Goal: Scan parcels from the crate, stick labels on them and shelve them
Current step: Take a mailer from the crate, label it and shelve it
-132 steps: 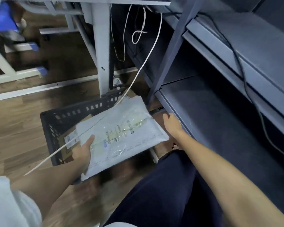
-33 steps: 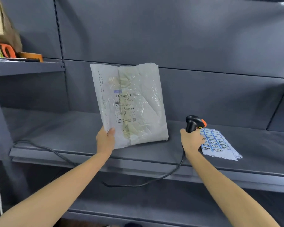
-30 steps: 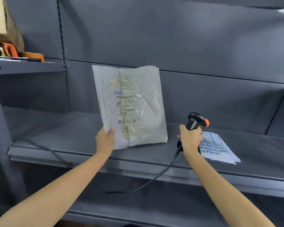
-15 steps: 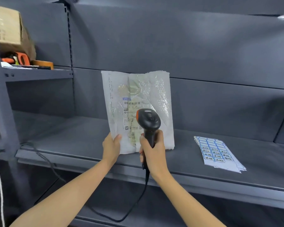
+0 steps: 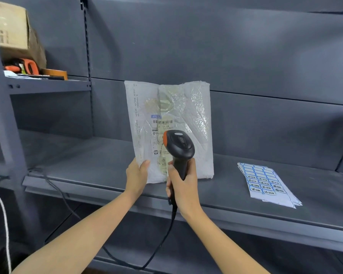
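A white plastic mailer parcel (image 5: 186, 107) stands upright on the grey shelf (image 5: 91, 165), its barcode label facing me. My left hand (image 5: 137, 175) grips its lower left corner. My right hand (image 5: 183, 186) holds the handle of a black and orange barcode scanner (image 5: 178, 145), whose head points at the printed label in front of the parcel. A sheet of blue-edged labels (image 5: 265, 182) lies flat on the shelf to the right. The crate is out of view.
The scanner's black cable (image 5: 158, 246) hangs below the shelf edge. On the upper left shelf (image 5: 48, 84) sit a cardboard box (image 5: 14, 28), an orange tool (image 5: 28, 66) and a tape roll (image 5: 54, 73). A grey upright post (image 5: 4, 107) stands at the left.
My right hand lifted the scanner from beside the label sheet and brought it left in front of the parcel. Earlier still, the parcel came up from the black crate to the shelf.
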Motion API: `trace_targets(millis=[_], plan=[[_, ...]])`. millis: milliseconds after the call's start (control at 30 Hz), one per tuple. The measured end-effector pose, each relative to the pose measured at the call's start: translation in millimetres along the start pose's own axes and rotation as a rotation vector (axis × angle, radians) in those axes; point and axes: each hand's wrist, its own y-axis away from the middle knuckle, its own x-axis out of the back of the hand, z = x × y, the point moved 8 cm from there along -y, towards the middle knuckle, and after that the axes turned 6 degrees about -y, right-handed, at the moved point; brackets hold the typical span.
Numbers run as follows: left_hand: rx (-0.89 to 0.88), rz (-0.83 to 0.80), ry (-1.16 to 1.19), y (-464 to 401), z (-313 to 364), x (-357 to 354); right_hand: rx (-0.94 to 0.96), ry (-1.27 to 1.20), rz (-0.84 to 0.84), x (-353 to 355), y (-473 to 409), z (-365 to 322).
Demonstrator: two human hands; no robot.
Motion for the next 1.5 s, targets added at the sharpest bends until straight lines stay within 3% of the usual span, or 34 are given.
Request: trace_targets(millis=[700,867,1100,1233,1500], plan=[[0.022,-0.004,-0.033,-1.1,-2.2,0.8,0.014,-0.070,0.021,13.1,5.5,-1.1],[0.052,0.012,-0.025,-2.4,-3.2,0.6,0.051,-0.040,0.139,46.0,-5.5,-13.5],[0.079,0.038,-0.057,-7.0,-8.1,0.8,-0.196,0.452,0.452,158.6,-70.1,-16.9],[0.081,0.027,-0.040,-6.4,-6.3,1.1,-0.264,0.841,0.416,190.2,-78.1,-6.9],[0.118,-0.003,-0.007,-7.3,-7.0,1.7,-0.215,1.040,0.290,193.2,-76.2,33.6]])
